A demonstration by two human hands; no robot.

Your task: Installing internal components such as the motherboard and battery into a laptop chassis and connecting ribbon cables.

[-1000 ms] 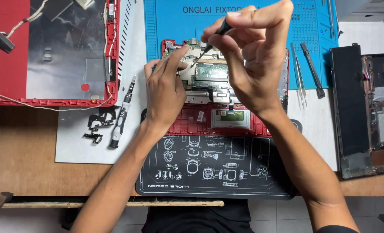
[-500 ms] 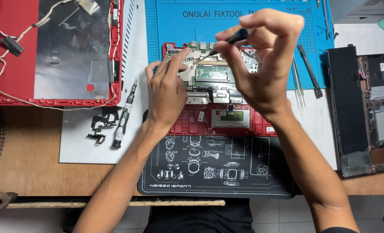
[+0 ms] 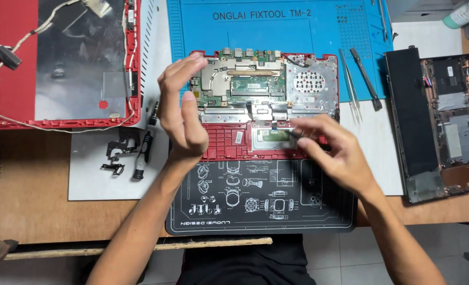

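Here's the left hand [image 3: 184,113], lifted just over the left edge of the opened red laptop base [image 3: 266,105], fingers loosely spread and gently curled, gripping nothing. Over on the other side, the right hand [image 3: 332,153] hangs low over the front right of that base, just beside the touchpad [image 3: 274,138], fingers stretched out toward it; the fingertips are blurred, so whether they pinch something I cannot tell. The base itself sits centre stage, straddling the blue work mat [image 3: 276,31] behind and the black mat [image 3: 260,200] in front, its circuit board [image 3: 239,84] bare on top. Left of the hand, a small screwdriver [image 3: 142,153] lies on a white sheet beside some dark hinge parts [image 3: 119,153]. Further left rests the red lid panel [image 3: 55,63] with loose cables. To the right, tweezers [image 3: 350,87] and a pry tool [image 3: 366,79], then a second dark laptop shell [image 3: 440,121].
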